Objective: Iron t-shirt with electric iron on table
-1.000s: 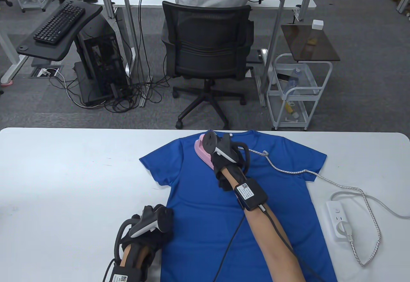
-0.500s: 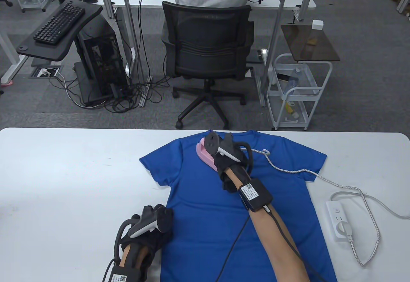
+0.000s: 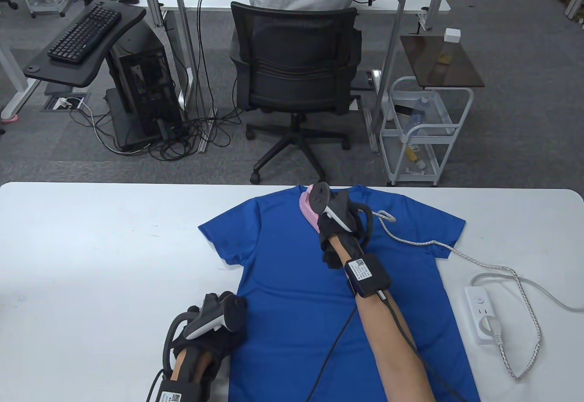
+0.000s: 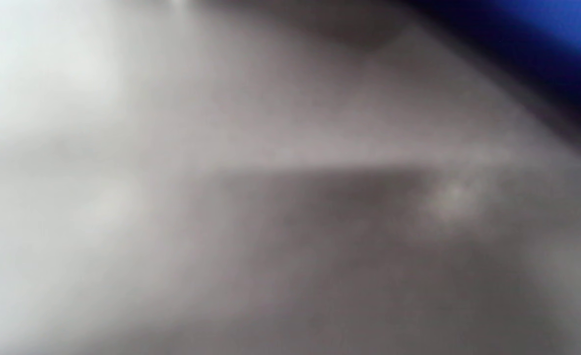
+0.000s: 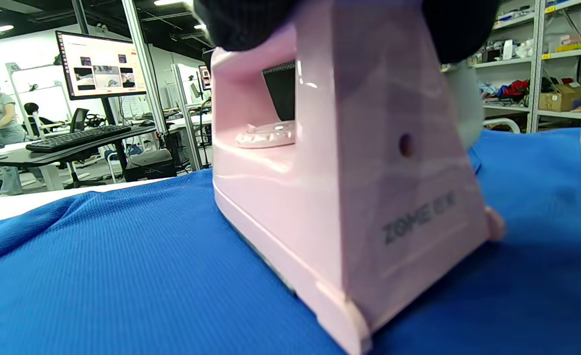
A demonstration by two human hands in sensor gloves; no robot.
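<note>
A blue t-shirt (image 3: 296,283) lies flat on the white table (image 3: 91,247), collar at the far edge. My right hand (image 3: 335,226) grips the handle of a pink electric iron (image 3: 306,206), whose soleplate rests on the shirt just below the collar. In the right wrist view the iron (image 5: 349,197) fills the frame on the blue fabric (image 5: 122,276). My left hand (image 3: 214,324) rests at the shirt's lower left edge, pressing on it. The left wrist view is a blur of table and a strip of shirt (image 4: 556,29).
The iron's braided cord (image 3: 438,249) runs right across the shirt's sleeve to a white power strip (image 3: 486,313) near the table's right edge. Beyond the far edge stand an office chair (image 3: 294,78) and a white cart (image 3: 424,133).
My right hand has slid the iron to the right and toward the collar along the top of the shirt. The left hand has stayed put.
</note>
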